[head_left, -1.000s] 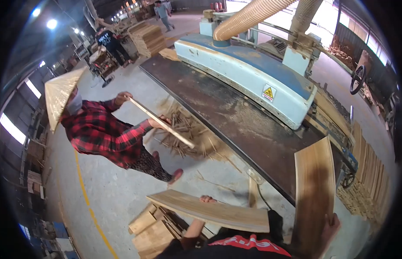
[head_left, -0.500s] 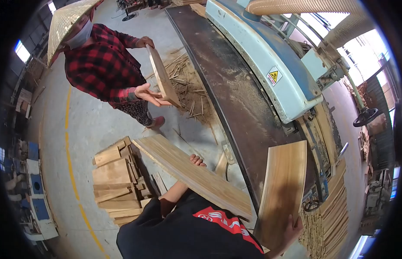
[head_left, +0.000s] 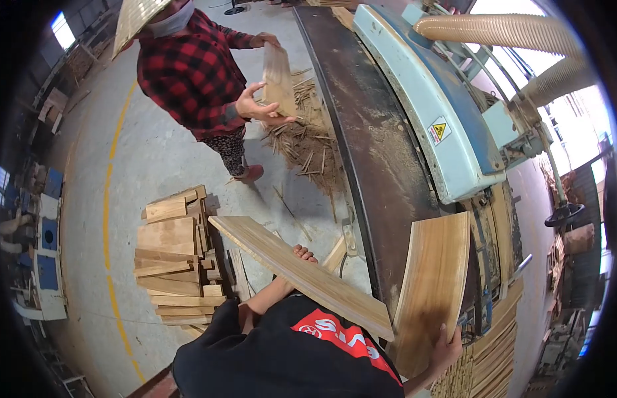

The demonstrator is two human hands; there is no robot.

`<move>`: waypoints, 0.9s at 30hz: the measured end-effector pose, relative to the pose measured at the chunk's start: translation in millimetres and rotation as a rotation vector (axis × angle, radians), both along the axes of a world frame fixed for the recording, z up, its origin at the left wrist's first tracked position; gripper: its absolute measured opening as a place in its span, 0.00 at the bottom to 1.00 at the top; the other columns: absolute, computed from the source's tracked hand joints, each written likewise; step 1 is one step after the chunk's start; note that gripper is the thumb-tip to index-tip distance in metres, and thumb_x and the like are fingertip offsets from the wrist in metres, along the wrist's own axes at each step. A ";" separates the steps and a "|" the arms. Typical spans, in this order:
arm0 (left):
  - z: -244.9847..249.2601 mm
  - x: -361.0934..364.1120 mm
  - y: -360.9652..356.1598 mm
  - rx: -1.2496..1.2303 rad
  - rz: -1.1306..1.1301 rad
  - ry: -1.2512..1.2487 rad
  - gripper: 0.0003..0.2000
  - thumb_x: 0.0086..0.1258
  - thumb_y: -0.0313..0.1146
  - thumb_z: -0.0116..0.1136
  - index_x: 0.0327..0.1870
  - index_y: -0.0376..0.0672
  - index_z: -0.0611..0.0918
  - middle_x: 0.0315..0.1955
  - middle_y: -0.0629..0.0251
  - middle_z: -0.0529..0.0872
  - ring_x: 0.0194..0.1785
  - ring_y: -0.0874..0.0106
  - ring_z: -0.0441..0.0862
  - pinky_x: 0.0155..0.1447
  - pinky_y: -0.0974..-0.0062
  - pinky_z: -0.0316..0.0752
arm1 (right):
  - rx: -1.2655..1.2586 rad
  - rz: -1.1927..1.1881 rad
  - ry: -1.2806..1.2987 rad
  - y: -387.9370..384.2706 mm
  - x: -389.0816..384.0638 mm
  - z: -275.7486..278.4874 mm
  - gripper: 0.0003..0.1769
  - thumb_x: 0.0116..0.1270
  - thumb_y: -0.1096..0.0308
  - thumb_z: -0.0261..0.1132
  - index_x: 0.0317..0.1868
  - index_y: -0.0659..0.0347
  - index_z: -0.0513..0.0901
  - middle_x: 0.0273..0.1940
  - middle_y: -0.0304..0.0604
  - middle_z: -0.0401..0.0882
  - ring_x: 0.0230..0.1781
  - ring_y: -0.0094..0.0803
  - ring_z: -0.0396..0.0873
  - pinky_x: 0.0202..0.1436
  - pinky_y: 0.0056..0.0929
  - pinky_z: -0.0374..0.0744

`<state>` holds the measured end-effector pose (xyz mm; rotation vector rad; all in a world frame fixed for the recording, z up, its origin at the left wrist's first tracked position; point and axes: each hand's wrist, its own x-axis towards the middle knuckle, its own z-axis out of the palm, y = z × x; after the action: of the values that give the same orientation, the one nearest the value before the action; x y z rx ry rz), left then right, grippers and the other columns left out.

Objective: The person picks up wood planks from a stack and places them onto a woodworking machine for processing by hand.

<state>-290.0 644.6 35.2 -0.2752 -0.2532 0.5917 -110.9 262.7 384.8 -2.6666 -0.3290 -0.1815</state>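
Observation:
My left hand (head_left: 304,253) has its fingers curled over the far edge of a wooden plank (head_left: 308,275), which slants across the front of my body. Most of that hand is hidden beneath the wood. At my right side, my right hand (head_left: 445,347) grips a second, wider plank (head_left: 433,265) by its outer edge near the lower end. This wider plank has reddish-brown grain with a pale strip along its edges, and its upper part overlaps the machine table (head_left: 361,119) in this view.
A co-worker (head_left: 189,73) in a checked shirt holds a board (head_left: 278,79) across the machine. Wood scraps (head_left: 302,146) litter the floor there. Stacked boards (head_left: 166,239) stand to my left, more planks (head_left: 497,345) to my right. The pale blue machine guard (head_left: 421,99) carries a warning sticker.
My view has shifted, so the co-worker and machine sit further right. The co-worker's board has turned to show more of its broad face. Both my hands keep hold of their planks.

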 end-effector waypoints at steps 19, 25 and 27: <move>-1.1 -30.8 43.9 -0.020 -0.024 -0.087 0.09 0.80 0.36 0.51 0.44 0.46 0.83 0.36 0.67 0.85 0.45 0.69 0.81 0.65 0.62 0.74 | -0.011 -0.023 -0.041 39.9 -34.9 16.0 0.17 0.77 0.54 0.69 0.52 0.60 0.88 0.39 0.58 0.90 0.39 0.60 0.89 0.40 0.49 0.82; 13.8 -38.3 51.1 0.000 -0.041 -0.020 0.08 0.80 0.36 0.51 0.44 0.46 0.83 0.36 0.68 0.85 0.44 0.71 0.80 0.63 0.65 0.73 | -0.032 -0.037 -0.058 47.4 -44.8 17.1 0.17 0.77 0.55 0.68 0.53 0.60 0.88 0.39 0.59 0.90 0.40 0.60 0.89 0.41 0.50 0.82; 14.8 -40.8 51.0 -0.025 -0.043 -0.016 0.08 0.80 0.36 0.52 0.44 0.46 0.83 0.35 0.69 0.83 0.44 0.71 0.79 0.62 0.65 0.73 | -0.041 -0.036 -0.057 49.7 -45.8 18.0 0.18 0.77 0.55 0.68 0.54 0.61 0.88 0.39 0.59 0.90 0.40 0.60 0.89 0.41 0.49 0.82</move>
<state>-330.8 695.6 50.0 -0.3091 -0.2548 0.5512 -156.7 312.4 402.7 -2.7133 -0.3061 -0.2649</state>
